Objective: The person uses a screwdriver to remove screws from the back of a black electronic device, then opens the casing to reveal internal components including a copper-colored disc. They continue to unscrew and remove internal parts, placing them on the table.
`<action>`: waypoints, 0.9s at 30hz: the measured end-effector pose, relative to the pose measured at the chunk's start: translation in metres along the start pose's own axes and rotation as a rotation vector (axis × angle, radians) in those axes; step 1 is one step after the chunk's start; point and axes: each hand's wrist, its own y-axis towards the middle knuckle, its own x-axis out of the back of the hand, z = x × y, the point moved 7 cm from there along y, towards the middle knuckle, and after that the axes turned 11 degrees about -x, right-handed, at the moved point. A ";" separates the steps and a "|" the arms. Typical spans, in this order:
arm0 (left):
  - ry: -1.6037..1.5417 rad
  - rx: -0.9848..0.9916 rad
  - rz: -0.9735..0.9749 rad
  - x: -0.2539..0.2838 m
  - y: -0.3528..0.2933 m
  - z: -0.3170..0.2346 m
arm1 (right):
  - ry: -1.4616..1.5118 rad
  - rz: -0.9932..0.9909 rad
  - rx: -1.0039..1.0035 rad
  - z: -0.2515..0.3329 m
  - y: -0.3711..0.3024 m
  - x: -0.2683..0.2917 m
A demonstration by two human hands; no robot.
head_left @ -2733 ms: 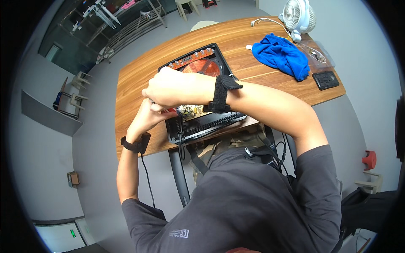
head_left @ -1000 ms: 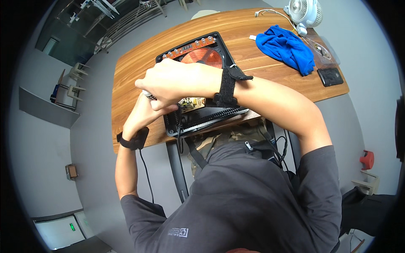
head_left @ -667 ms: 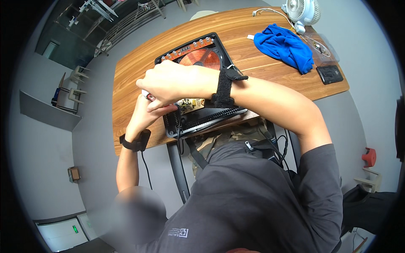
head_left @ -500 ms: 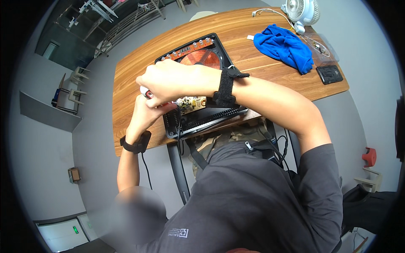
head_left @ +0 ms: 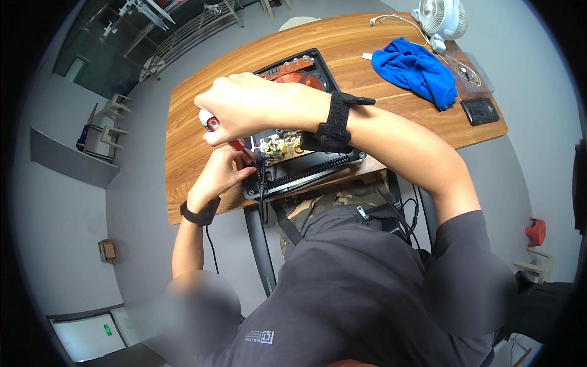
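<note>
An opened induction cooker base (head_left: 318, 173) with a black plastic housing lies at the table's near edge. Over its left side, my right hand (head_left: 244, 104) is wrapped around a screwdriver (head_left: 211, 122) with a red and white handle. The shaft slants down toward the housing's near left part, beside the circuit board (head_left: 281, 147); its tip is hard to make out. My left hand (head_left: 214, 174) rests at that same left edge, thumb and fingers apart around the shaft's lower end. A black power cord (head_left: 262, 186) hangs over the front edge. My right forearm partly covers the copper coil (head_left: 302, 81).
A blue cloth (head_left: 413, 70) lies on the right of the wooden table (head_left: 351, 37). Farther right are a black flat device (head_left: 479, 112), a clear plastic bag (head_left: 468, 70) with small items, and a white fan (head_left: 441, 21) with its cable.
My right hand and screwdriver have shifted slightly, showing more of the red handle and shaft. My left thumb has moved down, away from the fingers, onto the housing edge.
</note>
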 end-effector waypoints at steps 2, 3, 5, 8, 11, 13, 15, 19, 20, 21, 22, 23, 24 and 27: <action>-0.011 0.022 -0.009 0.000 0.001 0.002 | 0.018 0.003 -0.010 0.000 0.000 0.002; -0.016 0.033 -0.012 0.000 0.001 0.002 | 0.027 0.004 -0.016 -0.001 0.000 0.002; 0.037 0.018 -0.014 0.003 0.002 -0.004 | 0.020 -0.012 -0.002 0.001 0.000 0.004; 0.074 0.015 -0.011 0.005 -0.002 0.000 | 0.011 -0.023 -0.006 0.001 0.000 0.005; 0.116 0.020 -0.074 0.019 -0.006 0.009 | 0.003 -0.048 -0.043 -0.001 0.000 0.013; 0.125 0.046 -0.144 0.035 -0.013 0.028 | 0.000 -0.077 -0.058 -0.007 0.002 0.018; 0.142 0.123 -0.156 0.051 -0.024 0.052 | -0.008 -0.076 -0.095 -0.015 0.002 0.030; 0.232 0.310 -0.165 0.060 -0.047 0.099 | -0.085 -0.176 -0.106 -0.045 0.000 0.058; 0.244 0.309 -0.165 0.058 -0.048 0.105 | -0.101 -0.188 -0.133 -0.055 -0.003 0.067; 0.257 0.310 -0.164 0.056 -0.049 0.110 | -0.115 -0.201 -0.159 -0.064 -0.008 0.075; 0.269 0.311 -0.163 0.055 -0.050 0.114 | -0.115 -0.207 -0.160 -0.071 -0.012 0.082; 0.283 0.350 -0.154 0.056 -0.051 0.120 | -0.145 -0.178 -0.243 -0.081 -0.014 0.087; 0.294 0.388 -0.145 0.056 -0.051 0.126 | -0.140 -0.184 -0.257 -0.090 -0.017 0.091; 0.321 0.422 -0.185 0.059 -0.056 0.145 | -0.178 -0.195 -0.278 -0.106 -0.029 0.106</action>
